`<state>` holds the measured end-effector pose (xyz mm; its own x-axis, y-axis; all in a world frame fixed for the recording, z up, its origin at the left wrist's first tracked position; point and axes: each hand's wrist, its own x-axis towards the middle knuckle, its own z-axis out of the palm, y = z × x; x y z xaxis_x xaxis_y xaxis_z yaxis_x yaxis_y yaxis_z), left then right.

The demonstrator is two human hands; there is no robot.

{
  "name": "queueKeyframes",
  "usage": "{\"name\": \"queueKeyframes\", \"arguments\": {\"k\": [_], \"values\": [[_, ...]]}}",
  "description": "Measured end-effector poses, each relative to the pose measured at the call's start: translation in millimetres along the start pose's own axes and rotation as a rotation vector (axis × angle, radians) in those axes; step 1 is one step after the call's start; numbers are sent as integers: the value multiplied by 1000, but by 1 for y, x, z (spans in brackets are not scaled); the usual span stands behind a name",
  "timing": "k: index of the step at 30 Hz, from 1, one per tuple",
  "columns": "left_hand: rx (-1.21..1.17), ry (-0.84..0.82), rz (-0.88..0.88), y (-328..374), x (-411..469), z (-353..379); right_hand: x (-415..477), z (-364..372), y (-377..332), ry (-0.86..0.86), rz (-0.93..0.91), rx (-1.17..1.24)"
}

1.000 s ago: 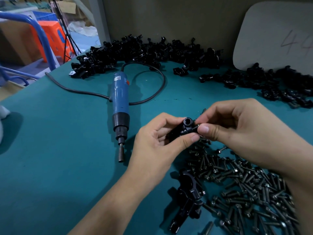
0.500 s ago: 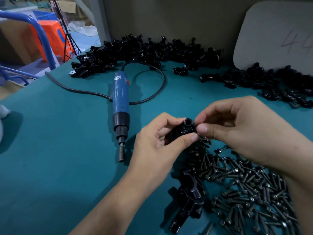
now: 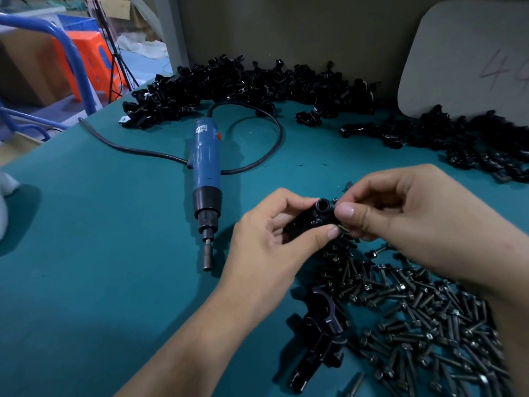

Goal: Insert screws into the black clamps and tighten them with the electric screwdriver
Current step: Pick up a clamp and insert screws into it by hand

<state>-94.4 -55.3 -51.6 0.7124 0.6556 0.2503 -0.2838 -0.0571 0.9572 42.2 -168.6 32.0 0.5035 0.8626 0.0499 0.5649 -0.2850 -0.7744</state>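
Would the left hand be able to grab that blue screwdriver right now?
Probably yes: the screwdriver lies on bare table just beside the left hand, nothing between them. But that hand grips a black clamp, so it would need to release it first.

The teal counter (image 3: 86, 253) stands by a dull brown wall (image 3: 286, 30). A grey board (image 3: 458, 53) leans on that wall. At the left are blue bars (image 3: 73, 75), an orange stool (image 3: 94, 54) and a cardboard box (image 3: 25, 67).

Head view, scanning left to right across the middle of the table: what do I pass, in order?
In order: electric screwdriver → left hand → black clamp pinched between both hands → right hand.
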Motion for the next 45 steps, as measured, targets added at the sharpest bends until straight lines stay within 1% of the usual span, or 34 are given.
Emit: {"name": "queueKeyframes", "arguments": {"k": [2, 6, 14, 19, 21, 26, 30, 36, 41, 45], "values": [[2, 6, 1, 0, 0, 0, 0, 0, 2, -16, 26, -10], [-13, 27, 5, 1, 1, -1, 0, -2, 3, -71, 38, 48], [-15, 22, 11, 2, 1, 0, 3, 5, 2, -16, -14, -197], [-2, 20, 7, 2, 0, 0, 3, 9, 2, -73, -24, -235], [-5, 37, 1, 0, 1, -1, 4, 9, 4, -54, -36, -252], [-11, 36, -26, -1, 1, 0, 6, 10, 4, 40, -102, -176], [-21, 50, -31, -1, 2, -1, 6, 9, 5, 74, -126, -111], [5, 44, -21, -1, 1, -2, 5, 6, 4, 58, -142, -84], [-2, 53, -25, 0, 1, -1, 4, 5, 4, 81, -109, -53], [-5, 59, -30, -1, 1, -2, 3, 5, 3, 42, -76, -24]]}}
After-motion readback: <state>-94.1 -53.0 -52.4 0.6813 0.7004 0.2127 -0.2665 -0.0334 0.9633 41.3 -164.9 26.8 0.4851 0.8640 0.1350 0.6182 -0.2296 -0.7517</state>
